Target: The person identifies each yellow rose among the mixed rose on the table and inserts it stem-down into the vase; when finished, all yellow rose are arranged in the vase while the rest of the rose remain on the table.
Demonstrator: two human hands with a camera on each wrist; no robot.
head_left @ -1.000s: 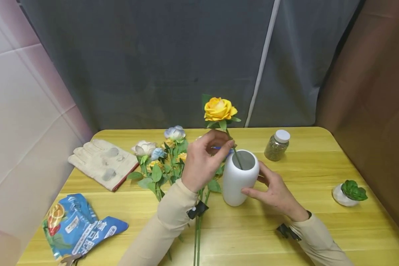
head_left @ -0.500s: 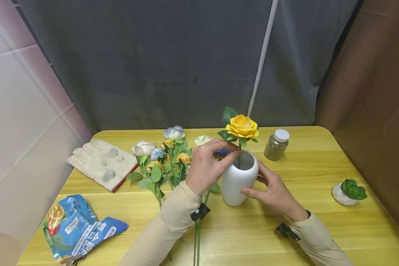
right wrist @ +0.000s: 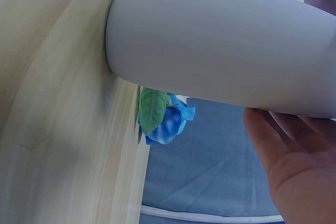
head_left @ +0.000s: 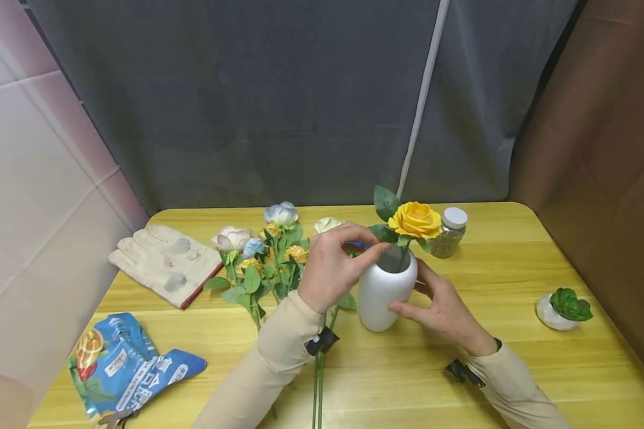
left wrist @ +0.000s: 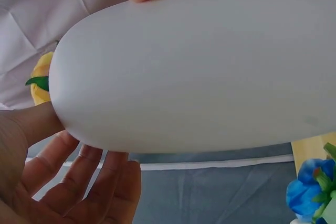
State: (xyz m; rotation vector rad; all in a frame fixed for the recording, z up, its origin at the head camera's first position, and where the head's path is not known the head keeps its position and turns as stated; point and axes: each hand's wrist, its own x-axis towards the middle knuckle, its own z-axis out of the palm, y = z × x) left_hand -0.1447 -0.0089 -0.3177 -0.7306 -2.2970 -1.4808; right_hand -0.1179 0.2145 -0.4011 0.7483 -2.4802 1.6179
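A white vase (head_left: 384,298) stands upright on the table. My right hand (head_left: 442,307) grips its right side, thumb on the near face and fingers round behind. A yellow rose (head_left: 415,220) leans to the right in the mouth, its lower stem inside the vase and hidden. My left hand (head_left: 340,262) is at the rim's left, thumb and fingertips near each other beside the rose's leaves, apart from the stem. In the left wrist view the vase (left wrist: 194,72) covers the fingertips in part, and the other fingers (left wrist: 73,182) are loosely bent.
Artificial flowers (head_left: 268,256) with long stems lie left of the vase. Behind it is a lidded jar (head_left: 448,235); a small potted succulent (head_left: 563,310) stands at right. A work glove (head_left: 166,262) and a blue packet (head_left: 129,369) lie at left.
The yellow rose has gone down into the vase and tipped to the right. My left hand lowered with it, then let go of the stem; my right hand keeps its hold.
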